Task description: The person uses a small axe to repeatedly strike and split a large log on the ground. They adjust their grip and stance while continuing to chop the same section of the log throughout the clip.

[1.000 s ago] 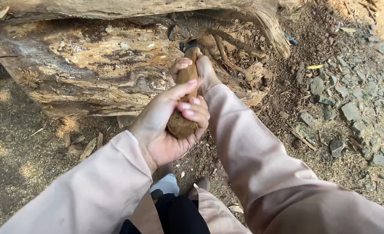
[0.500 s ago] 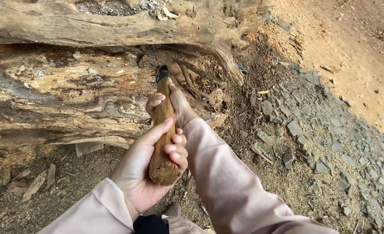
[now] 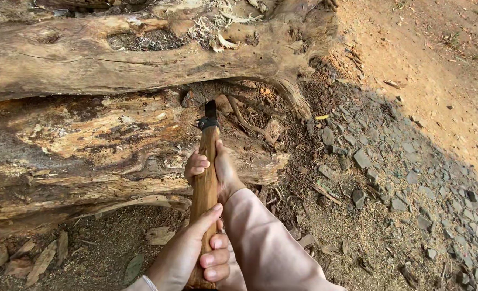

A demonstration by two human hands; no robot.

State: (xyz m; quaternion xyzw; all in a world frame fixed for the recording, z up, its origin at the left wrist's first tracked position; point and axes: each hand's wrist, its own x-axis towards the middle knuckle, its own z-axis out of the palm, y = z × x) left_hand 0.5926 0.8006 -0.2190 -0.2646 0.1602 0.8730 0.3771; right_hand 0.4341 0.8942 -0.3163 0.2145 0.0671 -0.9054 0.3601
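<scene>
I hold an axe with a brown wooden handle (image 3: 205, 161) and a dark metal head (image 3: 210, 115). My left hand (image 3: 195, 253) grips the handle's lower end near the bottom of the view. My right hand (image 3: 213, 170) grips the handle higher up, its pale pink sleeve (image 3: 266, 248) running back to me. The axe head points away from me at a large weathered log (image 3: 88, 129), close to a dark hollow where roots branch off; whether the blade touches the wood I cannot tell.
Loose splinters (image 3: 217, 27) lie on top of the log. Wood chips (image 3: 45, 258) sit on the dirt at lower left. Grey flat stones (image 3: 390, 178) are scattered to the right, with sunlit orange soil (image 3: 438, 70) beyond them.
The axe has swung forward and away from me toward the log. My right hand has slid further up the handle, apart from my left hand. The view has tilted upward.
</scene>
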